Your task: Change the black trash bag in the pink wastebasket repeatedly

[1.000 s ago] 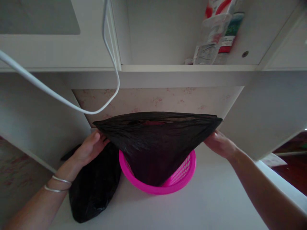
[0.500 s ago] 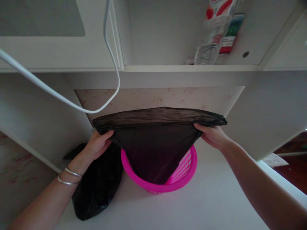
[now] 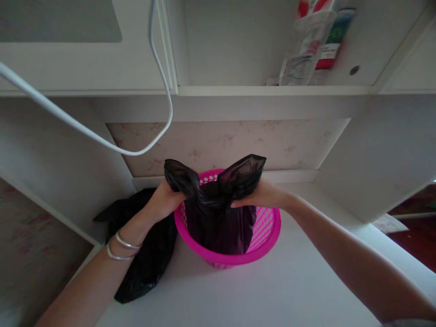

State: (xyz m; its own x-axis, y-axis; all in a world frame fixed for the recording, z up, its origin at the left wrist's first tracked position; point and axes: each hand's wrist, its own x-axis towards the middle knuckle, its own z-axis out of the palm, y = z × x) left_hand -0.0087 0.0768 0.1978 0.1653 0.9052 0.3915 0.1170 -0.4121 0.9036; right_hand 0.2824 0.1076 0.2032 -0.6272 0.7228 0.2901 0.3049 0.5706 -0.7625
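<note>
A thin black plastic bag [image 3: 218,227] hangs down inside a round pink basket [image 3: 229,259] with lattice walls. Its top edge is bunched between my hands, with a flap sticking up at each side. My left hand [image 3: 165,200] grips the bag's left part at the basket's left rim. On the other side, my right hand [image 3: 260,194] holds the right part over the basket's back right rim. The middle of the bag's mouth sags between them.
Another black bag [image 3: 150,259] lies on the white surface [image 3: 245,295] left of the basket. A white cable [image 3: 85,129] loops across the upper left. Above is a shelf [image 3: 272,91] with a clear plastic container [image 3: 299,68] and a green-and-red package [image 3: 334,41].
Both hands have moved inward, closer together. The bag, stretched wide before, is now slack and bunched, its lower part spread in the basket. The basket's back rim has come into view.
</note>
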